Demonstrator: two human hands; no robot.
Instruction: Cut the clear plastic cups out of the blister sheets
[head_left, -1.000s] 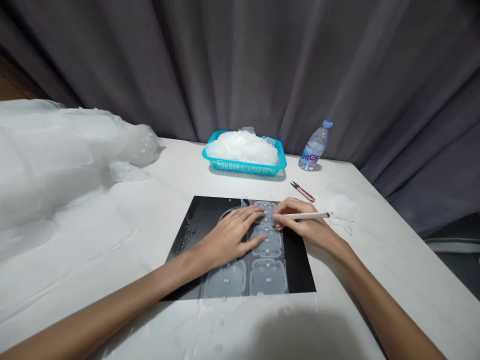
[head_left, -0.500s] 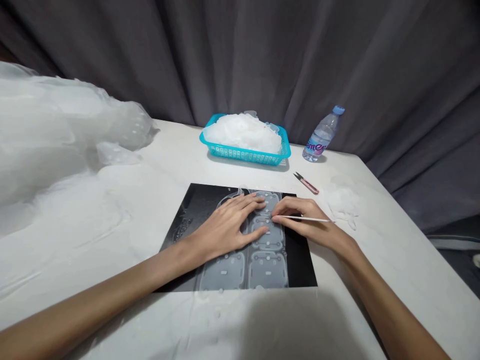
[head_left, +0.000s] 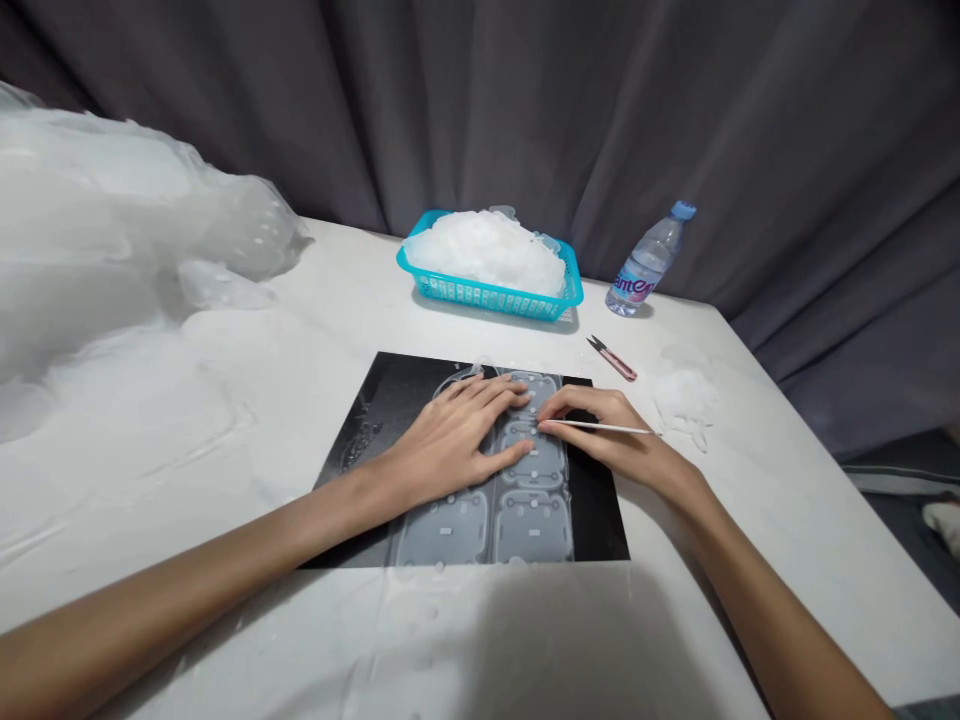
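Note:
A translucent film sheet (head_left: 525, 520) with rounded rectangular cut-outs lies on a black mat (head_left: 397, 400) in the middle of the white table. My left hand (head_left: 457, 440) rests flat on the sheet, fingers spread and pressing it down. My right hand (head_left: 607, 430) grips a thin white stick tool (head_left: 607, 427) like a pen. Its tip touches the sheet just right of my left fingertips.
A turquoise basket (head_left: 495, 295) heaped with clear film pieces stands at the back. A water bottle (head_left: 649, 262) and small pink snips (head_left: 611, 358) are to its right. Film scraps (head_left: 682, 395) lie at right; a big pile of clear plastic (head_left: 112, 260) fills the left.
The view has shifted, so everything sits a little higher in the frame. Both hands stay on the sheet; the stick tool now lies flatter, its tip still at the same spot.

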